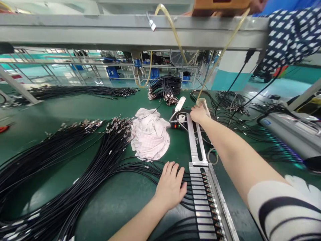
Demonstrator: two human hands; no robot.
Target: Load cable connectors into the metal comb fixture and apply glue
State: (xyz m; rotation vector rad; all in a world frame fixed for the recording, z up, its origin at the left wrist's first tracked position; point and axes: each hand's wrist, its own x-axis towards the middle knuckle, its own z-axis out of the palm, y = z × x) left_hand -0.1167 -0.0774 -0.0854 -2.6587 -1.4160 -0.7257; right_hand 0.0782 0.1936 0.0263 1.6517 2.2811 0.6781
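Observation:
My left hand (171, 187) lies with fingers stretched over a bundle of black cables (140, 167), just left of a slotted metal fixture (200, 197). Cables sit side by side across that fixture, their metal-tipped ends (212, 201) in a row along its right side. My right hand (199, 113) reaches to the far end of a long slotted metal bar (193, 144) adjoining the fixture. Its fingers are curled, and what they grip is hidden. A pale translucent piece (203, 103), near the lower end of a yellow tube (213, 72), shows behind that hand.
A crumpled pale pink cloth (150, 134) lies mid-table beside a black box (177, 125) with lit indicators. More cable bundles (164, 87) lie at the back and left. A grey machine (288, 134) stands at right. A metal beam (125, 31) crosses above; a patterned sleeve (293, 36) shows top right.

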